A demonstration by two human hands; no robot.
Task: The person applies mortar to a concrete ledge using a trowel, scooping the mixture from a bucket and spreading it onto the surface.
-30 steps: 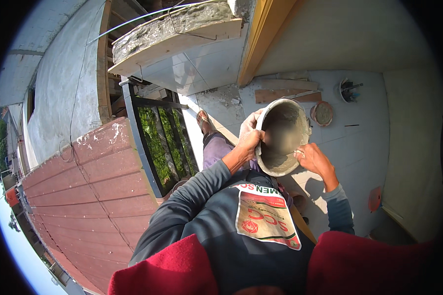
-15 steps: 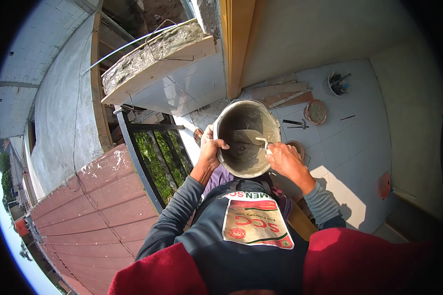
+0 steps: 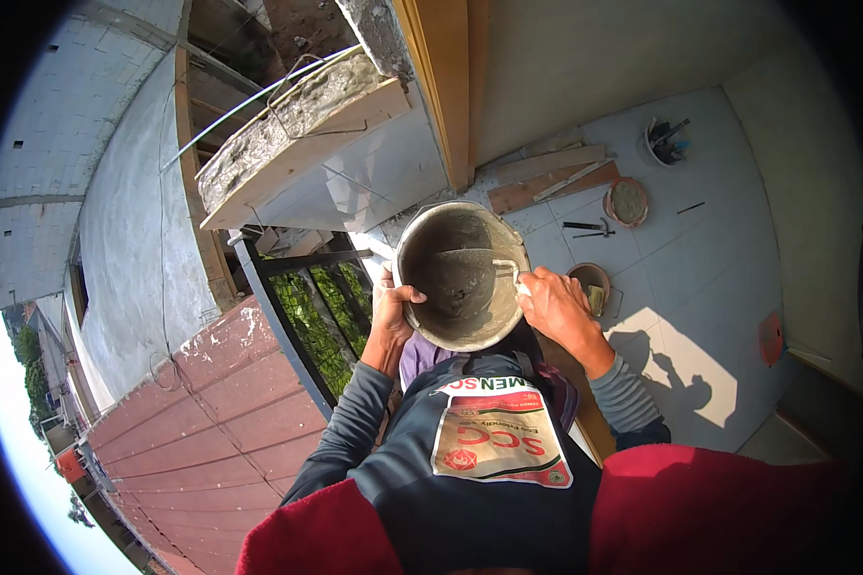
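Observation:
A mortar-smeared bucket [image 3: 441, 233] is held in front of my body, its mouth facing up toward me. My left hand [image 3: 391, 311] grips the bucket's left rim, thumb over the edge and fingers round the outside. At the opposite rim, my right hand [image 3: 558, 309] is closed round the handle of a trowel [image 3: 465, 260]. The trowel's blade lies inside the bucket, coated in grey mortar, and its bent neck shows near the right wall. Grey residue covers the inner walls; how much mortar lies at the shaded bottom is hard to judge.
Wet mortar [image 3: 307, 103] tops a boarded ledge at upper left, with bent wire over it. Below stands a dark metal railing [image 3: 292, 316]. On the tiled floor are wooden boards [image 3: 551, 182], a mortar-filled bowl [image 3: 628, 201], a tool bucket [image 3: 665, 142] and a brown pot [image 3: 590, 280].
The bucket and both hands have shifted slightly left in view, and the bucket sits a little lower. The brown pot shows more fully now. Both grips stay the same.

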